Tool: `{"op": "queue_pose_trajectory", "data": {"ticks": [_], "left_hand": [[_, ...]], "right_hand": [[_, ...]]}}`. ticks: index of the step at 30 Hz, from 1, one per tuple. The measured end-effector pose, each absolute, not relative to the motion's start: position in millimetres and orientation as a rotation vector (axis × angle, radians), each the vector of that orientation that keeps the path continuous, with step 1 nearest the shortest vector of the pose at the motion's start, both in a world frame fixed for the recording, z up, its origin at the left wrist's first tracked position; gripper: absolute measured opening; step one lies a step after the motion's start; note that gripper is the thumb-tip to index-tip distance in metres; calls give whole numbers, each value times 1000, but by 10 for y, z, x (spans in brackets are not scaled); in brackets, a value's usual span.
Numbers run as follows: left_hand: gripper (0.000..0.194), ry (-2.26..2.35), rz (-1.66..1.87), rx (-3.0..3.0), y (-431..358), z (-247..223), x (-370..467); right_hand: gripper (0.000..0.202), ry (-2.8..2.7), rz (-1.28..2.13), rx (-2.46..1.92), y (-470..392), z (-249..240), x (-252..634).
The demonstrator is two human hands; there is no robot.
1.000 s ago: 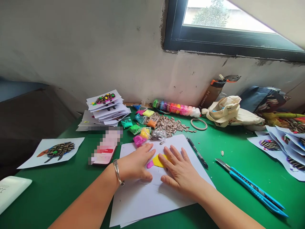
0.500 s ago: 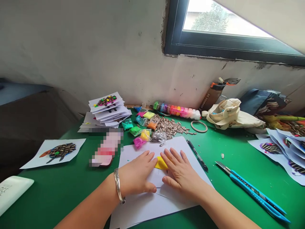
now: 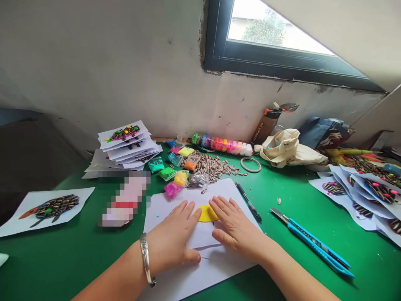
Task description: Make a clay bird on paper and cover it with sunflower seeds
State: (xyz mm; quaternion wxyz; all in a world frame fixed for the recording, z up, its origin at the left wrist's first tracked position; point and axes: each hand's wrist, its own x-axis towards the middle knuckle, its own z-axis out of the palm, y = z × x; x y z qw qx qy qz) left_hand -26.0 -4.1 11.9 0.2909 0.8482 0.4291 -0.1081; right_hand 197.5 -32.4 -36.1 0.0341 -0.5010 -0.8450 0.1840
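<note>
A flat yellow piece of clay [image 3: 206,213] is seen just below the centre of the frame, lying on white paper [image 3: 200,279] that is spread over the green surface [image 3: 372,284]. The piece is flanked by two hands held palm down: at its left edge, the fingertips of the left hand [image 3: 172,236] are placed, and its right edge is partly covered by the fingers of the right hand [image 3: 236,223]. In both hands the grip is wide, with fingers spread and nothing grasped. How firmly the clay is pressed cannot be told.

The step in hand is judged to be the pressing and smoothing of the yellow piece. For this, light, even pressure from the finger pads would be best applied, worked from the middle outward so that the rim is kept thin and its outline is not dragged. The paper should be steadied by the heel of one hand, since a loose sheet could be slid or creased. The faint drawn lines just below the clay are best left uncovered. The pen [image 3: 247,200], right of the paper, and the knife [image 3: 313,242], in the lower right with its blade exposed, should be kept clear of the forearms.
</note>
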Motion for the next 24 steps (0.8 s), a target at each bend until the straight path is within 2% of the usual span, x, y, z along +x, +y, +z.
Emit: {"op": "queue_pose_trajectory", "data": {"ticks": [7, 14, 19, 24], "left_hand": [[93, 1163, -282, 2256, -48, 127, -231], [97, 1179, -303, 2264, -48, 128, -211], [95, 1185, -334, 2243, -49, 161, -187], [95, 1180, -312, 2260, -44, 136, -196]], "right_hand": [[73, -2650, 464, -1556, -340, -419, 1971], [73, -2569, 586, -1607, -315, -361, 2022], [75, -2584, 480, -1595, -306, -402, 1996], [73, -2472, 666, -1595, -297, -370, 2073]]}}
